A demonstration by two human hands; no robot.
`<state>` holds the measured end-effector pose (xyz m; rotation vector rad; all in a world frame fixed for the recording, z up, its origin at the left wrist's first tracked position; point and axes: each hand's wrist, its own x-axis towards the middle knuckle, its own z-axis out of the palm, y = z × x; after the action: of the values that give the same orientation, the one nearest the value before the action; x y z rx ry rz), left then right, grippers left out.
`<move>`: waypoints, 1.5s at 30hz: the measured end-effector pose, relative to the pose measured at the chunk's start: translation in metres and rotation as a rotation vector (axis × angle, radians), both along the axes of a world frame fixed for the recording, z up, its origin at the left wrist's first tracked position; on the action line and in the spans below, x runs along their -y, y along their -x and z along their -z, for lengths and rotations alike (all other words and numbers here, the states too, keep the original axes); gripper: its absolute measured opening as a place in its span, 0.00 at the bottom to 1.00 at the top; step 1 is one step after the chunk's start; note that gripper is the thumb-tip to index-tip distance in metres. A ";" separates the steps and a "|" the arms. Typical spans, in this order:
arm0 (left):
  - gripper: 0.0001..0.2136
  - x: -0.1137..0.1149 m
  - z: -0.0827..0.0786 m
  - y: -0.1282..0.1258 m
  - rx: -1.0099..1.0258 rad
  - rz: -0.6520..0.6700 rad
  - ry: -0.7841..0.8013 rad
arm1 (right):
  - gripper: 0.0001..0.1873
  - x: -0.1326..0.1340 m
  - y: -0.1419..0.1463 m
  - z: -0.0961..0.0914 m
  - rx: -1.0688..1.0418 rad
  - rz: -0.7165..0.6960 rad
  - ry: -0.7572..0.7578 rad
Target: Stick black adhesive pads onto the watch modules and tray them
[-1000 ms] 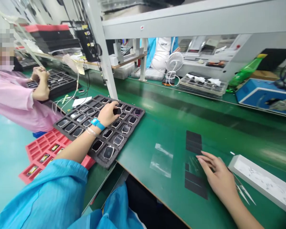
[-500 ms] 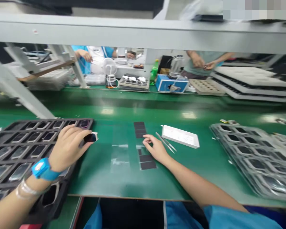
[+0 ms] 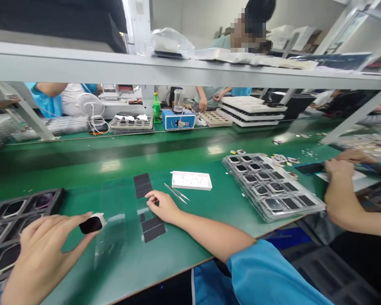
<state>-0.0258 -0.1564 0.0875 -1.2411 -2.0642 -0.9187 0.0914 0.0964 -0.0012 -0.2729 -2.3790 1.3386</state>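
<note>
My left hand point(image 3: 47, 250) pinches a smartwatch case point(image 3: 92, 223) with a dark face and a pale rim between thumb and fingertips, above the green bench. My right hand point(image 3: 163, 205) rests on a clear sheet bearing dark film pieces point(image 3: 142, 185). Its fingers are loosely bent, with a gap between thumb and index finger, and nothing shows in them. More dark film pieces point(image 3: 154, 228) lie just below that hand. Metal tweezers point(image 3: 177, 193) lie to its right, close to a shallow white box point(image 3: 192, 181) holding tiny bits.
A black tray point(image 3: 55, 203) of watch cases sits at left; stacked clear trays point(image 3: 266, 182) with more stand at right. A co-worker's hands point(image 3: 343, 167) work at far right. A grey shelf beam point(image 3: 114, 70) spans above. Behind it are a fan point(image 3: 90, 103) and a blue box point(image 3: 178, 120).
The view has swung to the right. My left hand has carried the watch case away from the black tray, over the bench. My right hand stays at the film pieces.
</note>
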 end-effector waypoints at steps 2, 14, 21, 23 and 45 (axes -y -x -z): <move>0.14 -0.015 -0.003 -0.019 0.078 -0.081 -0.054 | 0.10 0.000 0.000 0.000 -0.010 -0.019 0.002; 0.16 -0.089 0.028 0.004 0.609 -0.031 -0.150 | 0.09 -0.005 -0.008 -0.005 -0.009 -0.050 0.087; 0.24 -0.093 0.051 0.013 0.776 -0.078 -0.281 | 0.21 -0.021 -0.003 0.011 0.075 -0.048 0.036; 0.25 -0.092 0.056 0.017 0.815 -0.061 -0.282 | 0.24 -0.024 -0.002 0.016 0.105 -0.036 0.018; 0.27 -0.092 0.056 0.010 0.798 -0.086 -0.275 | 0.32 -0.032 -0.001 0.020 0.209 0.033 0.004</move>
<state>-0.0357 -0.0640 0.0310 -0.6763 -2.4091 -1.7925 0.0928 0.1285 -0.0217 -0.4721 -2.5294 1.3592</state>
